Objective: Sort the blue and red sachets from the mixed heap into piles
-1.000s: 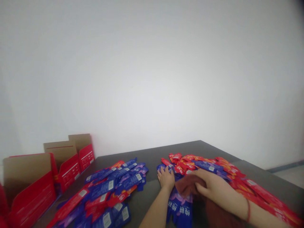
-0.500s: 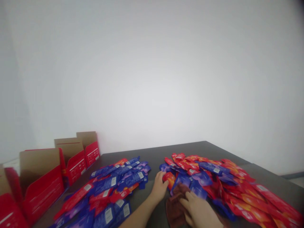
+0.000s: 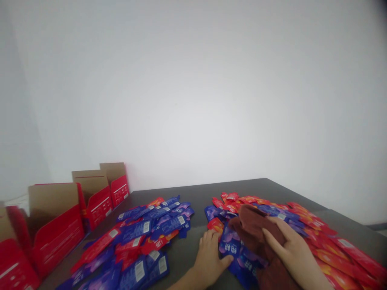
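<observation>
A crumpled brown cloth [image 3: 256,231] is gripped in my right hand [image 3: 290,245], raised a little over the right-hand pile of packets. My left hand [image 3: 210,257] rests at the left edge of that pile, fingers stretched forward and thumb apart. Its fingertips are next to an orange-red packet [image 3: 215,224], and the thumb lies against a blue packet [image 3: 229,243]. Whether the left fingers touch the orange-red packet I cannot tell. Part of the pile is hidden behind the cloth and my right hand.
Another pile of blue and red packets [image 3: 151,229] lies on the dark table [image 3: 199,193] to the left. Opened red cardboard boxes [image 3: 57,229] stand in a row along the left side. More red packets [image 3: 341,257] spread to the right. A white wall [image 3: 193,100] rises behind.
My right hand has lifted the brown cloth up and rightward over the pile. The left hand has come nearer to me and let go of the orange-red packet, its fingers now spread.
</observation>
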Tool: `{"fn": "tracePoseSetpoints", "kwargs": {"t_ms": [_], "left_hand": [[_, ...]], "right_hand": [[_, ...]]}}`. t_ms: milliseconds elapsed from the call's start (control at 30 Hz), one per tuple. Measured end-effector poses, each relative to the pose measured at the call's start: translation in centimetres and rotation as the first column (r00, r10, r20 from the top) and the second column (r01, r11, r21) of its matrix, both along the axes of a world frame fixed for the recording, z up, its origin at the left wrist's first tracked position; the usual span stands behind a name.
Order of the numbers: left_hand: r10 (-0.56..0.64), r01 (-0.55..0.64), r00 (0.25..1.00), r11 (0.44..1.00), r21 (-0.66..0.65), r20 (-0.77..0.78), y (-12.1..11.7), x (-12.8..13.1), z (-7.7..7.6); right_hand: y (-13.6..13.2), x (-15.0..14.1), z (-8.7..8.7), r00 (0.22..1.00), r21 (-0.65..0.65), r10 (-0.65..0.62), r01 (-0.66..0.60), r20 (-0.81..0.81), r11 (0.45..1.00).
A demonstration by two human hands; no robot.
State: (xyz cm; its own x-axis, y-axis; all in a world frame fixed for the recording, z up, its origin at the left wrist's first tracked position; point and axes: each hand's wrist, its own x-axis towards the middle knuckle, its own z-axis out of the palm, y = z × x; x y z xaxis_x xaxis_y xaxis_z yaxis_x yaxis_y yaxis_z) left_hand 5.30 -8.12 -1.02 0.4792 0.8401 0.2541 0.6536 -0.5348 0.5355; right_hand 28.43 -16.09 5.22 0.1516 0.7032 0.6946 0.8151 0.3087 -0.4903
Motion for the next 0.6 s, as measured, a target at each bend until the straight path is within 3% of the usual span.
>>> {"fn": "tracePoseSetpoints", "kwargs": {"t_ms": [100, 200, 267, 367, 500, 600], "left_hand": [[0.061, -0.062, 0.998, 0.997, -0.040, -0.009, 0.8, 1.0, 0.0], [0.062, -0.055, 0.997, 0.985, -0.161, 0.042, 2.1, 1.5, -0.5], [0.022, 0.025, 0.983, 0.966, -0.256, 0.180, 3.1, 1.2, -0.7], [-0.019, 0.189, 0.899, 0.918, -0.349, 0.437, 4.3, -0.3, -0.5], [-0.022, 0.223, 0.868, 0.910, -0.350, 0.495, 4.4, -3.6, 0.3], [-0.049, 0.232, 0.884, 0.909, -0.345, 0.466, 3.4, -5.6, 0.5]], "right_hand": [[-0.1, -1.5, -1.2, 0.991, -0.029, 0.077, -0.075, 0.113, 0.997], [-0.3, -3.9, -3.0, 0.926, -0.155, 0.200, -0.158, 0.319, 0.975], [-0.2, -5.3, -4.1, 0.855, -0.235, 0.275, -0.186, 0.440, 0.954], [0.4, -6.8, -5.6, 0.787, -0.310, 0.340, -0.199, 0.515, 0.930], [1.5, -7.0, -6.5, 0.787, -0.334, 0.275, -0.094, 0.552, 0.938], [2.1, -5.6, -5.9, 0.816, -0.325, 0.152, 0.046, 0.557, 0.945]]}}
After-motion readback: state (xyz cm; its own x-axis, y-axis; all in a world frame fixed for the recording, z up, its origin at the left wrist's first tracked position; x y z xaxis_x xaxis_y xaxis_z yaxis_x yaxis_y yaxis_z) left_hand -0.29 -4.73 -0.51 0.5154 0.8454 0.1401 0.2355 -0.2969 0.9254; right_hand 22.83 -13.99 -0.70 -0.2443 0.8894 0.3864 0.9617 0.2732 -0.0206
